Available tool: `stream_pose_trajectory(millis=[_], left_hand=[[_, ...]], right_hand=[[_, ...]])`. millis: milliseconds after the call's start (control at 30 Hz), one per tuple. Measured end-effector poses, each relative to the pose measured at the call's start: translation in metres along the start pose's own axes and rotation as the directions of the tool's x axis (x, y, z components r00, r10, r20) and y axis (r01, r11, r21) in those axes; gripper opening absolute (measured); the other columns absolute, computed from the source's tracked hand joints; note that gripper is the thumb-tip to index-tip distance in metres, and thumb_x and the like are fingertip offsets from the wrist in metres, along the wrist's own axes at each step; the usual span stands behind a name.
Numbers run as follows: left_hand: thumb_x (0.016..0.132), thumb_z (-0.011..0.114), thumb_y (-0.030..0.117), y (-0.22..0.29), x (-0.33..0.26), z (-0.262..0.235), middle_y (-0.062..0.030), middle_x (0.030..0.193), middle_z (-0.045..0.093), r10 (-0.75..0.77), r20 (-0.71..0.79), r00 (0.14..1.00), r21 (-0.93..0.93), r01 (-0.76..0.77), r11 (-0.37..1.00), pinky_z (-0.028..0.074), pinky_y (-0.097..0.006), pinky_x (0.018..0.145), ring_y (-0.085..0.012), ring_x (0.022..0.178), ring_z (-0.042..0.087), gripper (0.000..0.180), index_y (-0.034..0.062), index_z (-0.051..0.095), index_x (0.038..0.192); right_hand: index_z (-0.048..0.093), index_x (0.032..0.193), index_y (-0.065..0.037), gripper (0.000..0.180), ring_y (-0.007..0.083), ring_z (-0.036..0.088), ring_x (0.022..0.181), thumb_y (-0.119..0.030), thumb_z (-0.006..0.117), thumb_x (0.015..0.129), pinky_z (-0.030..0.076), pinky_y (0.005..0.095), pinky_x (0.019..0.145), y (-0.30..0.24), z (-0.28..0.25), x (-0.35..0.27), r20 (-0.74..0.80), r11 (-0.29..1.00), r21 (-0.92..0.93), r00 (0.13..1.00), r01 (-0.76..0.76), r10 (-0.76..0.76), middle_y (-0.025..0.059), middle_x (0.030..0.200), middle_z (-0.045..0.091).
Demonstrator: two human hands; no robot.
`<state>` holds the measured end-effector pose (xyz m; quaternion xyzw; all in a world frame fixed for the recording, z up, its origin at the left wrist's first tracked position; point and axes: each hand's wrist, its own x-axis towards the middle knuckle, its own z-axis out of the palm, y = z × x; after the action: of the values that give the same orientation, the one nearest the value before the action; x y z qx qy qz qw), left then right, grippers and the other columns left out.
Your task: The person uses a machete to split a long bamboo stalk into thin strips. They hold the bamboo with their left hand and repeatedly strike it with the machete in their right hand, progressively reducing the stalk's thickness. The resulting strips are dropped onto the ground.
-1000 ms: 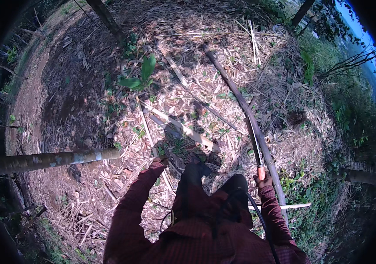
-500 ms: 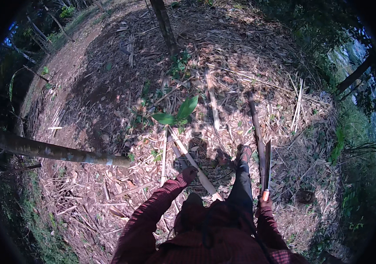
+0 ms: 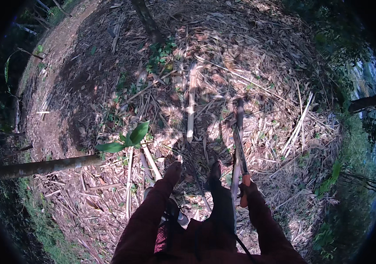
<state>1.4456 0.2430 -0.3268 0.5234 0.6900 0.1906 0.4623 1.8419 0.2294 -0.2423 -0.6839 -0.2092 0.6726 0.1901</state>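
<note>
My right hand (image 3: 248, 189) is closed round the orange-brown handle (image 3: 245, 179) of a machete, at my right side. Its long dark blade (image 3: 240, 150) points forward and slightly left, low over a long pole on the ground. My left hand (image 3: 173, 170) hangs in front of my left leg, above the leaf litter. Its fingers are too dark and small to make out. Near it, to the left, pale split sticks (image 3: 152, 163) lie beside a broad-leaved green seedling (image 3: 128, 140).
Dry leaves and stalks cover the slope. A split pale log (image 3: 192, 101) lies ahead, and a darker pole (image 3: 240, 113) to its right. A thin trunk (image 3: 42, 166) juts in from the left; a tree (image 3: 147, 22) stands ahead. Thick bushes edge the right side.
The view has shifted forward and right, so the seedling and log now sit further left. The machete blade has swung to point slightly left. My left hand has moved forward.
</note>
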Motion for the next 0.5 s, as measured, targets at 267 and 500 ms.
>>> stream_pose_trajectory(millis=[267,500], left_hand=[[0.08,0.056,0.021,-0.029,0.155,0.095,-0.0184,0.09,0.062,-0.265,-0.202,0.943,-0.022,0.267,0.964,0.047,-0.043,0.071,-0.0349,0.085,0.059,0.024,0.0112,0.058,0.102],[0.076,0.059,0.02,-0.115,0.294,0.161,-0.0182,0.101,0.052,-0.167,-0.29,0.942,0.33,0.262,0.907,0.047,-0.048,0.075,-0.0383,0.092,0.054,0.042,0.0069,0.046,0.114]], right_hand=[[0.054,0.077,0.004,0.018,0.0231,0.056,0.052,-0.012,0.059,0.073,0.045,0.0344,0.05,0.023,0.008,0.083,0.199,0.981,0.173,0.978,-0.091,0.055,0.0122,0.06,0.055],[0.049,0.089,0.003,0.021,0.0213,0.057,0.054,-0.005,0.057,0.071,0.046,0.0317,0.048,0.018,0.01,0.127,0.093,0.991,0.132,0.995,0.035,-0.047,0.011,0.063,0.055]])
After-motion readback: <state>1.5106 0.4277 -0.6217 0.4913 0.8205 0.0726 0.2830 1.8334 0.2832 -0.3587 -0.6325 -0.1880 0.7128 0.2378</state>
